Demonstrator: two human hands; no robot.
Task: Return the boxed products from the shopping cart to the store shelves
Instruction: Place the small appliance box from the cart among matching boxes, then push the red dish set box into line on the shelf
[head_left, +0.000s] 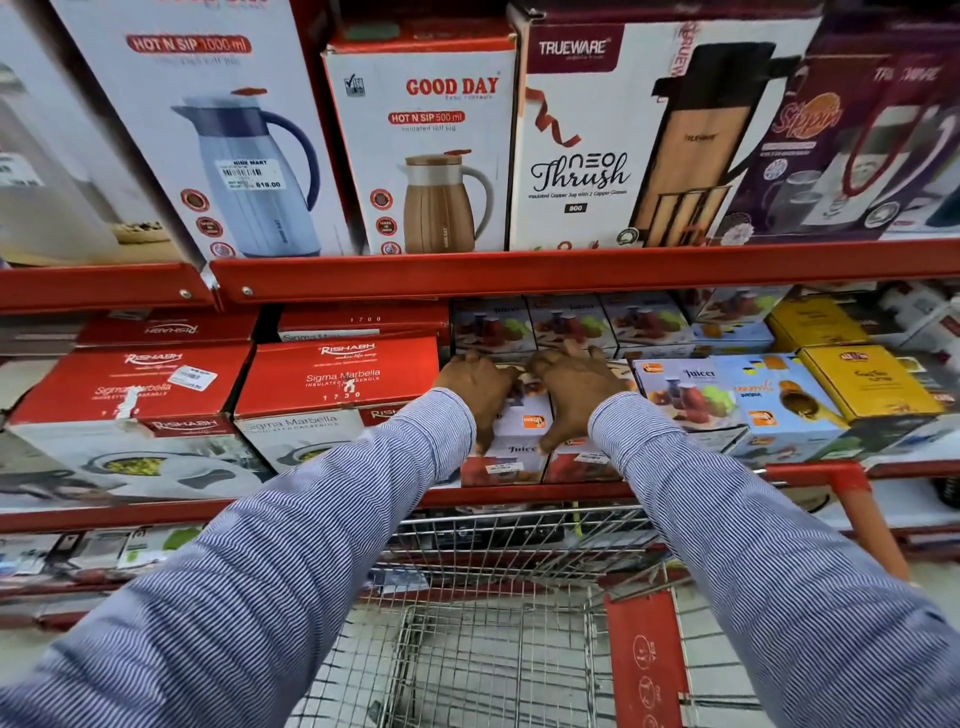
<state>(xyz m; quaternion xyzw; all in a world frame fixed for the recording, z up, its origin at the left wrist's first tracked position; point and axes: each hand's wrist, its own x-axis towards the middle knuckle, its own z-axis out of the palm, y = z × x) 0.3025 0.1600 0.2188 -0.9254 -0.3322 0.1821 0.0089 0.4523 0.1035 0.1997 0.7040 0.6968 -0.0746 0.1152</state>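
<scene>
Two Juicer boxes (524, 441) are seen side by side on the red middle shelf (519, 493), just right of the red Rishabh Sigma Marbella casserole box (337, 384) and left of a further Juicer box (685, 395). The left hand (478, 389) is laid flat on top of the left box of the pair, fingers spread and curled over its far edge, thumb hanging down the front face; the right hand (571, 389) is pressed in the same way on the neighbouring box. Neither hand is clenched; whether the boxes are truly gripped or only pushed cannot be told. Both arms are covered by blue-striped sleeves (291, 545). Behind the pair, more Juicer boxes are lined up deeper on the shelf. Below the pair, the wire shopping cart (493, 623) is seen against the shelving, its red handle (862, 514) to the right. Above the pair, a Good Day Hot N Sip 500 ml jug box (426, 150) and a Trueware Neo Thrush box (623, 140) are stood on the upper shelf.
</scene>
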